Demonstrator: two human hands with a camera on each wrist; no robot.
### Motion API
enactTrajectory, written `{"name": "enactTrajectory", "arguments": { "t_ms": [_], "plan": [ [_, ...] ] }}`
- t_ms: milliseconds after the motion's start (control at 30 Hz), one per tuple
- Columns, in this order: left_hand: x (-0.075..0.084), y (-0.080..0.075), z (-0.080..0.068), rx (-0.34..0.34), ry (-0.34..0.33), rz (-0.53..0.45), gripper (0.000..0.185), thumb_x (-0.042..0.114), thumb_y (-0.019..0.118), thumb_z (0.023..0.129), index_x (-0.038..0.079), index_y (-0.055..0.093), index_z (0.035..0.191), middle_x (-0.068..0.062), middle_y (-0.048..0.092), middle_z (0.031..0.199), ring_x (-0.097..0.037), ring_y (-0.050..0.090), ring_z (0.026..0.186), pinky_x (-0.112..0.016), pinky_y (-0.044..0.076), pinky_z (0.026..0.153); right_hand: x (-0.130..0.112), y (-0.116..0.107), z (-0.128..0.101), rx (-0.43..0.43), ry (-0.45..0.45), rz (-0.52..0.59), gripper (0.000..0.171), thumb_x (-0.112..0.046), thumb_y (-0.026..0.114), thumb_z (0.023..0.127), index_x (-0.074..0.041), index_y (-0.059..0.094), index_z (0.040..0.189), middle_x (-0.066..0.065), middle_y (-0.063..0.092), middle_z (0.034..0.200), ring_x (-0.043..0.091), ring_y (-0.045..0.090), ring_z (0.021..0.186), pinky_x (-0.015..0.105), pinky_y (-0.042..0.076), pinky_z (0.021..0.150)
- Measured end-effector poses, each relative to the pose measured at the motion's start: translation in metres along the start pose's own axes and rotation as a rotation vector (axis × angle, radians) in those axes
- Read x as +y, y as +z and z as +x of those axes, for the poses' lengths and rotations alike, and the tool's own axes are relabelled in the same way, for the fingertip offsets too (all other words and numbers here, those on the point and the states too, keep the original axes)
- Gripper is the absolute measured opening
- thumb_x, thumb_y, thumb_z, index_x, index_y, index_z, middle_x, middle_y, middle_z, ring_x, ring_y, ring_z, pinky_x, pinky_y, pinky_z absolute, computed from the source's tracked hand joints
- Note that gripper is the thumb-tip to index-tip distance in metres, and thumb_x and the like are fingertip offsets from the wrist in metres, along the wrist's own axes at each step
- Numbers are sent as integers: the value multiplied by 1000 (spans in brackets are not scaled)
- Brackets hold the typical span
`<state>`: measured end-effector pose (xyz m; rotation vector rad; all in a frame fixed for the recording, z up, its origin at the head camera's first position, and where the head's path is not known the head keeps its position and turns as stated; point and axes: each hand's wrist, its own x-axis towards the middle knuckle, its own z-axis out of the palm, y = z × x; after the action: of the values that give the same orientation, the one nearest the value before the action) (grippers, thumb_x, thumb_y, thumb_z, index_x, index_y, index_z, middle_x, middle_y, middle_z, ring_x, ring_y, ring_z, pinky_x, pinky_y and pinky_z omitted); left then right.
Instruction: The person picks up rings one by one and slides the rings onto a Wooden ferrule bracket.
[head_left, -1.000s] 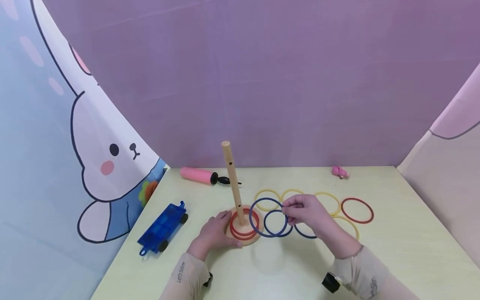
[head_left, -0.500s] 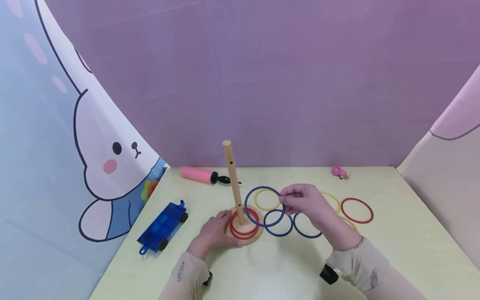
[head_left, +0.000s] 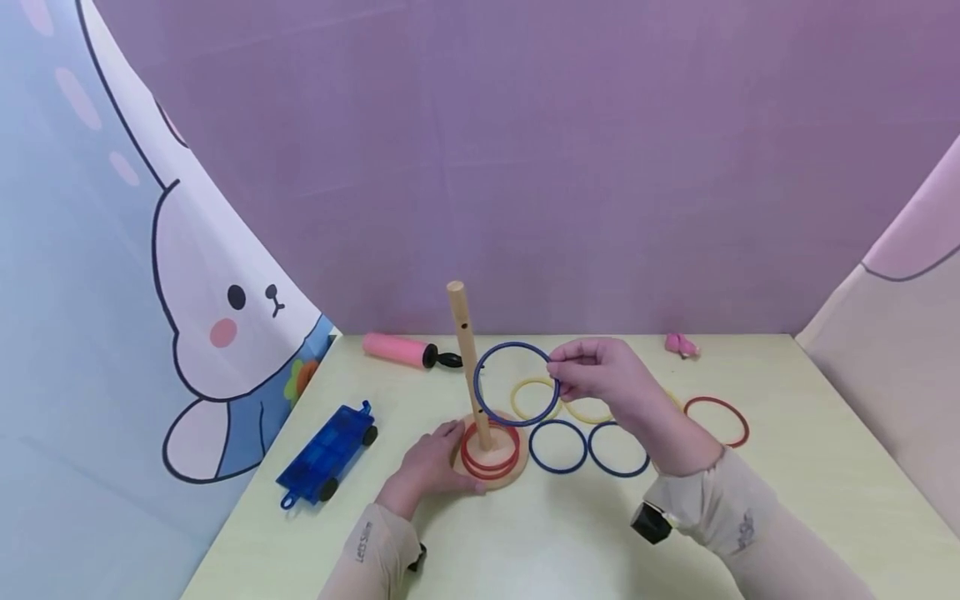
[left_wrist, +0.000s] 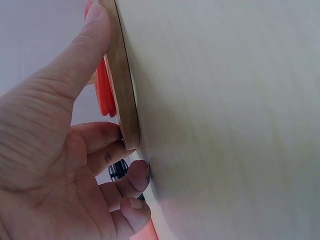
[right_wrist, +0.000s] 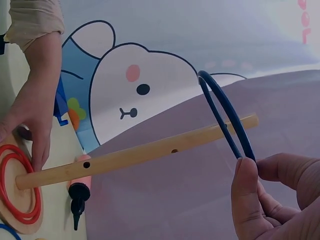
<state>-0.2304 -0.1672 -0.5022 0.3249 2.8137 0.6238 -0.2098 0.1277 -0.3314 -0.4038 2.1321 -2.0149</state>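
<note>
Currently right hand pinches blue ring by its right edge, held upright in the air just right of wooden peg, below the peg's top. Left hand rests on the table, fingers against round wooden base, two red rings lying on it. Two more blue rings lie flat beside the base.

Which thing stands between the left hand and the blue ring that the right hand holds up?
The wooden peg stands between the left hand and the raised blue ring, with two red rings round its foot; the head view shows this.
</note>
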Motion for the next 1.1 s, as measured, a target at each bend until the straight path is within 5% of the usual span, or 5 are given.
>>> {"name": "enactTrajectory", "arguments": {
  "t_ms": [1100],
  "plan": [
    [2,-1,-3,-3,1,-29,109,57,85,64,12,37,151,-12,38,152,-41,40,132,-59,39,102,-62,32,22,25,-52,70,27,-7,67,92,10,61,112,11,67,89,20,64,70,32,58,74]
  ]
}}
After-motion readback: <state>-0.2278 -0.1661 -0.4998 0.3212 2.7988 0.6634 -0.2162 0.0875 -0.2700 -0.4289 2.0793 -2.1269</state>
